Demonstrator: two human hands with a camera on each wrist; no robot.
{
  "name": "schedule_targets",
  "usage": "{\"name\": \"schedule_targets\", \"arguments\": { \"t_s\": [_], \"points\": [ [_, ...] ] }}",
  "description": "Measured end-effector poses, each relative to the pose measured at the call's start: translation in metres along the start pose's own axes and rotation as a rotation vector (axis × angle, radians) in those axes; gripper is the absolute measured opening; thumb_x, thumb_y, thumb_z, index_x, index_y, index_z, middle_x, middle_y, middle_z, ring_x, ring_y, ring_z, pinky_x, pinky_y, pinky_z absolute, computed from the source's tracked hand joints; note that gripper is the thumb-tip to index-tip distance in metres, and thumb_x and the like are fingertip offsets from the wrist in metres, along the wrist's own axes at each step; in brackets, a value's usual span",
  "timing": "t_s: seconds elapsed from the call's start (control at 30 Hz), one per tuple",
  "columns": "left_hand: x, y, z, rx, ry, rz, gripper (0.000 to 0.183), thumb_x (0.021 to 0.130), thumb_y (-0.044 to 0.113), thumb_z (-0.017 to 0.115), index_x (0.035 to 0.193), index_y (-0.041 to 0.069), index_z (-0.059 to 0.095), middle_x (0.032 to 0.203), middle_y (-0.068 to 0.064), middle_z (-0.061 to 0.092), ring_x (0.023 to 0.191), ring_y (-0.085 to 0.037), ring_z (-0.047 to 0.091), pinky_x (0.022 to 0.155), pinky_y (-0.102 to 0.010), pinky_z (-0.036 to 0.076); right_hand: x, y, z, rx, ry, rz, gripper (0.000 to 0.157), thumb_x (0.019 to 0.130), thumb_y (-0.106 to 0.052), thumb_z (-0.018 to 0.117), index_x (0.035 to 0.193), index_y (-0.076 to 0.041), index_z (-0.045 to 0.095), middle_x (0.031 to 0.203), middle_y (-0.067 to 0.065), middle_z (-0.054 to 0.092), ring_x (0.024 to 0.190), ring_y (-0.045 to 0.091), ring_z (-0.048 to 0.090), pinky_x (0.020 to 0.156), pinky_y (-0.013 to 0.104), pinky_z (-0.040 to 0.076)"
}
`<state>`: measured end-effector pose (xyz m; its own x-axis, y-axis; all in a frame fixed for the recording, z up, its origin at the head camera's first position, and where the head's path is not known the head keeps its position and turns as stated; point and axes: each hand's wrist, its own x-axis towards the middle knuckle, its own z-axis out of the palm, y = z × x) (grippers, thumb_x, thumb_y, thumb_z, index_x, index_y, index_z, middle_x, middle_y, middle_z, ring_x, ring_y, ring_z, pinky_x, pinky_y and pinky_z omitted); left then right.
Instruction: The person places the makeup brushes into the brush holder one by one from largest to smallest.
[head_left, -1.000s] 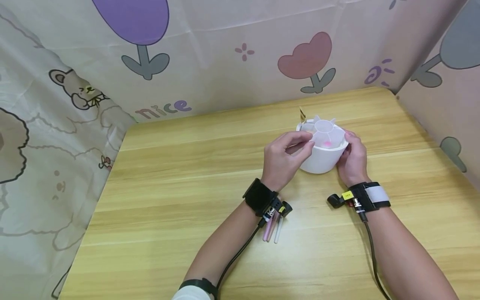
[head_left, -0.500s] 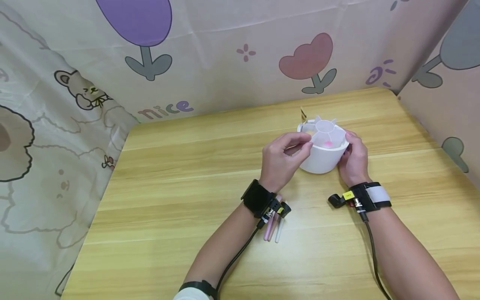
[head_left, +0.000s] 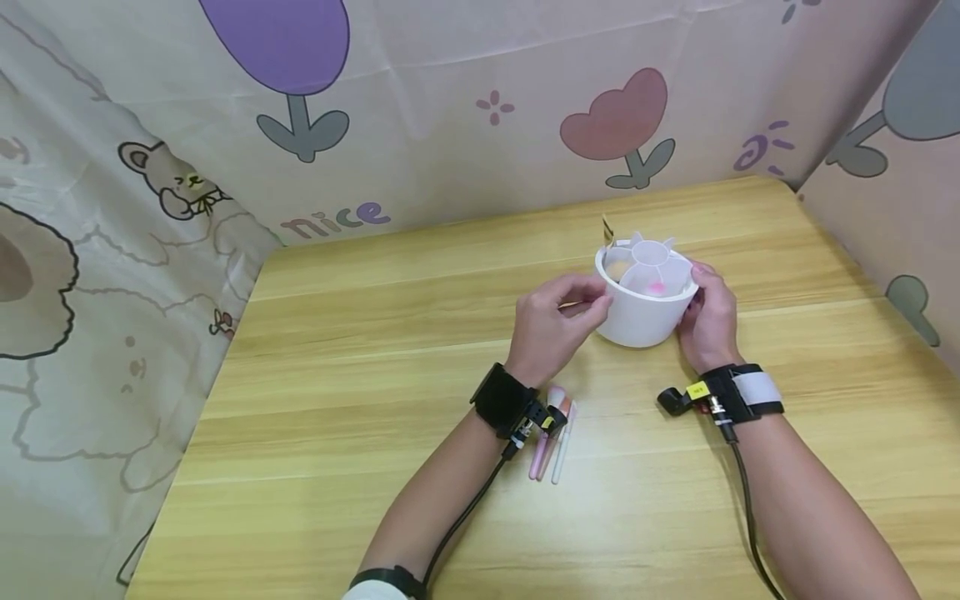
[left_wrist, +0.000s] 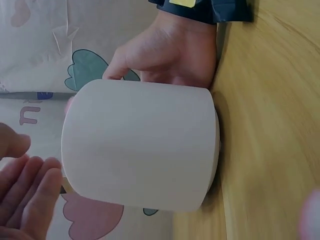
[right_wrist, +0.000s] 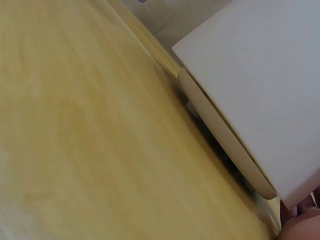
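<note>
A white round organizer (head_left: pixel 641 321) stands on the table, with clear dividers (head_left: pixel 649 252) inside. A gold-coloured piece (head_left: pixel 608 232) sticks up at its back left. My right hand (head_left: pixel 708 321) holds the organizer's right side, thumb by the rim and the other fingers mostly hidden behind the wall. My left hand (head_left: pixel 558 321) is just left of the rim. In the left wrist view its thumb and fingers (left_wrist: pixel 37 200) are apart with nothing between them. Below the left wrist lie several makeup brushes (head_left: pixel 551 442), partly covered by the wrist camera.
The wooden table (head_left: pixel 360 375) reaches back to a printed cloth (head_left: pixel 435 150) that hangs behind and along both sides. Black cables run from the wrist cameras (head_left: pixel 675 402) along both forearms.
My left hand has drawn back from over the organizer's rim, to the left and slightly down, uncovering the rim's left side and more of the brushes. My right hand keeps its hold.
</note>
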<state>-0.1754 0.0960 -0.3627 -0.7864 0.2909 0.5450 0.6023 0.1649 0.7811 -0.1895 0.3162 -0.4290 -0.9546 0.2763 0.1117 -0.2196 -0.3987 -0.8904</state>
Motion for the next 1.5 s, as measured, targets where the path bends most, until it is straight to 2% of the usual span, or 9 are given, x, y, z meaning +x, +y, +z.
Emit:
{"name": "schedule_targets", "arguments": {
  "t_s": [0.23, 0.67, 0.87, 1.1, 1.4, 1.5],
  "points": [
    [-0.005, 0.000, -0.006, 0.045, -0.079, -0.025, 0.012, 0.086, 0.010, 0.069, 0.094, 0.002, 0.069, 0.091, -0.006, 0.071, 0.085, -0.001, 0.065, 0.074, -0.011, 0.053, 0.000, 0.001, 0.000, -0.001, -0.001, -0.003, 0.029, 0.098, -0.029, 0.046, 0.109, -0.004, 0.057, 0.110, 0.006, 0.050, 0.101, 0.016, 0.046, 0.089, 0.026, 0.039],
    [-0.015, -0.002, -0.013, 0.223, -0.243, -0.050, 0.011, 0.087, 0.015, 0.069, 0.092, 0.006, 0.070, 0.086, 0.000, 0.071, 0.077, 0.004, 0.062, 0.071, -0.004, 0.049, 0.000, -0.001, 0.003, 0.022, 0.001, -0.011, 0.027, 0.097, -0.027, 0.047, 0.106, -0.005, 0.059, 0.108, 0.006, 0.051, 0.100, 0.016, 0.045, 0.091, 0.026, 0.037],
    [-0.020, -0.002, -0.013, 0.231, -0.309, -0.081, 0.011, 0.088, 0.017, 0.068, 0.092, 0.007, 0.070, 0.085, 0.003, 0.069, 0.076, 0.006, 0.060, 0.071, -0.004, 0.049, 0.000, -0.004, 0.001, 0.041, 0.024, -0.008, 0.026, 0.097, -0.025, 0.047, 0.107, -0.005, 0.059, 0.111, 0.006, 0.052, 0.103, 0.015, 0.046, 0.092, 0.025, 0.037],
    [-0.030, -0.005, -0.022, 0.268, -0.358, -0.142, 0.010, 0.089, 0.019, 0.068, 0.088, 0.010, 0.070, 0.080, 0.008, 0.066, 0.072, 0.006, 0.058, 0.069, -0.005, 0.049, 0.003, -0.004, 0.001, 0.058, 0.008, -0.012, 0.027, 0.098, -0.024, 0.047, 0.110, -0.004, 0.059, 0.113, 0.007, 0.052, 0.103, 0.015, 0.046, 0.091, 0.024, 0.037],
    [-0.046, -0.009, -0.038, 0.403, -0.534, -0.269, 0.013, 0.089, 0.028, 0.068, 0.084, 0.016, 0.069, 0.073, 0.014, 0.062, 0.067, 0.004, 0.057, 0.062, -0.007, 0.047, 0.004, -0.003, 0.001, 0.046, 0.007, -0.009, 0.028, 0.098, -0.024, 0.044, 0.111, -0.004, 0.058, 0.115, 0.007, 0.051, 0.105, 0.015, 0.045, 0.094, 0.026, 0.033],
    [-0.050, -0.010, -0.041, 0.472, -0.574, -0.278, 0.014, 0.088, 0.030, 0.069, 0.082, 0.017, 0.068, 0.071, 0.015, 0.061, 0.064, 0.003, 0.055, 0.058, -0.008, 0.046, 0.004, -0.003, 0.001, 0.043, 0.005, -0.013, 0.028, 0.098, -0.024, 0.044, 0.111, -0.004, 0.058, 0.115, 0.007, 0.050, 0.105, 0.015, 0.045, 0.094, 0.026, 0.033]
  ]
}}
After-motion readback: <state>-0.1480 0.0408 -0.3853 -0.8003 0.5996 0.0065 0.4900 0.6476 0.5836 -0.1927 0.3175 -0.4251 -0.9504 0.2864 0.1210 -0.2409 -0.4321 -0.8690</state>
